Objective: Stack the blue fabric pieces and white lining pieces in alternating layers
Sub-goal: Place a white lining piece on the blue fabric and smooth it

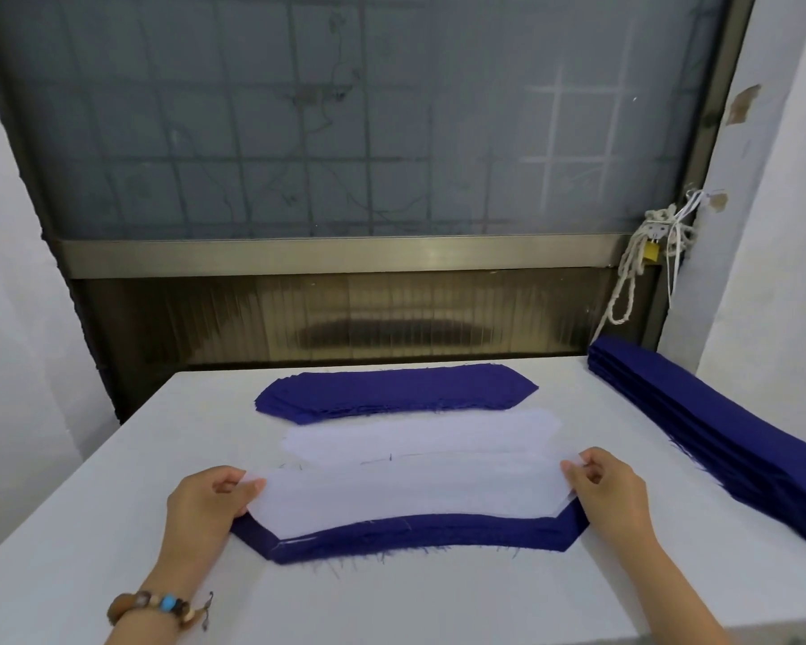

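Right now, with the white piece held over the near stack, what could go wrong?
1. The white lining piece, pinched at its ends by the left hand and right hand, sits back from the front edge of the near blue stack; it may land misaligned.
2. Its far edge reaches the white lining pile behind and could drag the top sheet.
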The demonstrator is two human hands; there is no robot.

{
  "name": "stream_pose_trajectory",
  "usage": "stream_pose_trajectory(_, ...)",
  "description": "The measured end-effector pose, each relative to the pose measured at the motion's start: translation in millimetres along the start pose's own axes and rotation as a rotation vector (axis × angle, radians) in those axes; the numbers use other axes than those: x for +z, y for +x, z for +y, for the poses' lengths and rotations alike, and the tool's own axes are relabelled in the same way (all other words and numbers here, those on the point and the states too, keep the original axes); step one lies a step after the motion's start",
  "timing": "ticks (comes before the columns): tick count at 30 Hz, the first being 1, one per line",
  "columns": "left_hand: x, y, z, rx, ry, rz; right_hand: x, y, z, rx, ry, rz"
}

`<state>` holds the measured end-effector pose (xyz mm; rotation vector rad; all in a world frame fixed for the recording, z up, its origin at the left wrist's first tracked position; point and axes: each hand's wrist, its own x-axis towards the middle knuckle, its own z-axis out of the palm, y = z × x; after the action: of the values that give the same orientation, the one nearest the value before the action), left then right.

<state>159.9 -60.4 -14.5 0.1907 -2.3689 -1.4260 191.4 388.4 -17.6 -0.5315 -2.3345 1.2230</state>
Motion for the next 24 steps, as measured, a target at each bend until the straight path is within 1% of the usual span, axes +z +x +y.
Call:
stream_pose_trajectory(4,1.0,-3.8,-3.3,0.039,-0.012,0.013,1.0,0.9,3.4,-0.01,-0.003,0.008)
stream_pose_trajectory(9,-0.3,-3.4,-4.1,0.009,-0.079,0.063,2.4,0.9,4.9,-0.036,-0.034,0.014)
stream_pose_trajectory(12,0.2,-4.6,-5.7,0.025,-0.094,0.079,2.7,0.9,4.3,-0.045,-0.019,0.02)
stream_pose_trajectory(17,1.0,-4.3,-9.2,0.067,-0.073,0.035,3.4,2.4,4.7,-0.032,-0.013,0.019)
stream_pose_trajectory(24,3.1,-2.2,-13.4,0.1,0.003,0.037,3.1,1.0,2.2,-0.023,-0.047,0.008)
